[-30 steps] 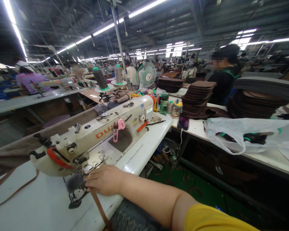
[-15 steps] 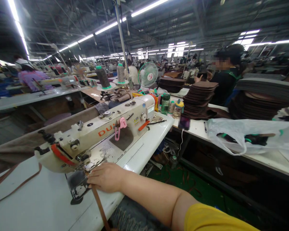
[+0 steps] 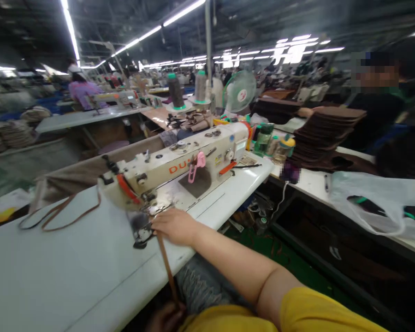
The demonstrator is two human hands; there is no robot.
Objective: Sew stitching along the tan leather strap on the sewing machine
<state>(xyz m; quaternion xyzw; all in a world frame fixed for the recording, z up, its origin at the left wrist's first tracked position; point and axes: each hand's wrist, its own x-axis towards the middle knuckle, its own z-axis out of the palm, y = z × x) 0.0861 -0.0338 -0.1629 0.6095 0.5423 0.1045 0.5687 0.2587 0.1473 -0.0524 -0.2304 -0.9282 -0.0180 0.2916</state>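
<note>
A narrow brown strip (image 3: pixel 166 263) runs from under the needle area of a white sewing machine (image 3: pixel 180 162) down over the table's front edge. My right hand (image 3: pixel 174 226) lies beside the presser foot, its fingers close together on the strip. Low in the view and blurred, my left hand (image 3: pixel 166 317) is closed around the lower part of the strip, near my lap. More of the thin brown strip lies in a loose loop (image 3: pixel 71 216) on the tabletop behind the machine head. A pink clip (image 3: pixel 197 166) hangs on the machine's arm.
Thread cones (image 3: pixel 175 92), a green fan (image 3: pixel 241 91) and jars (image 3: pixel 263 140) stand beyond the machine. To the right, a side table bears stacked brown pieces (image 3: pixel 327 136) and a white plastic bag (image 3: pixel 376 198). A co-worker (image 3: pixel 376 106) is behind the stack.
My view has turned left, so the machine appears farther right. More of my left hand shows at the bottom. My right hand stays by the presser foot.
</note>
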